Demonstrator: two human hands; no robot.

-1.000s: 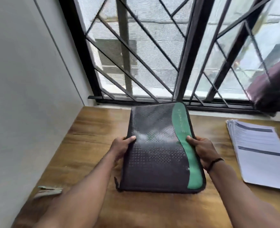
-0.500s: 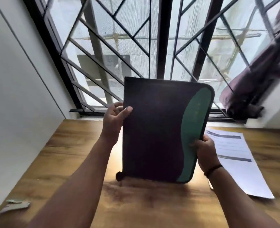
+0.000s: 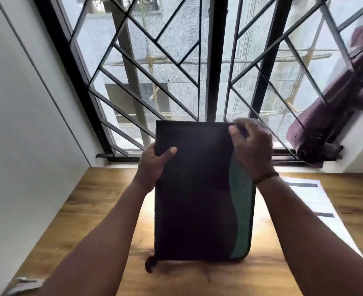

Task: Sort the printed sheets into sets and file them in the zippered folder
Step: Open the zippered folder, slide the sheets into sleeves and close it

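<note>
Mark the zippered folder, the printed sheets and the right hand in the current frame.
zippered folder (image 3: 193, 189): head view, middle of its dark front cover.
printed sheets (image 3: 311, 199): head view, white area of the top page.
right hand (image 3: 253, 146): head view, back of the hand at the folder's top corner.

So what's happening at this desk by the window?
A person is holding a black and green zippered folder upright on a wooden desk. The left hand grips its left edge, while the right hand is at the top right corner, seemingly at the zipper, though that part is blurred. The folder looks closed. A stack of printed sheets lies on the desk to the right, not yet filed.
</note>
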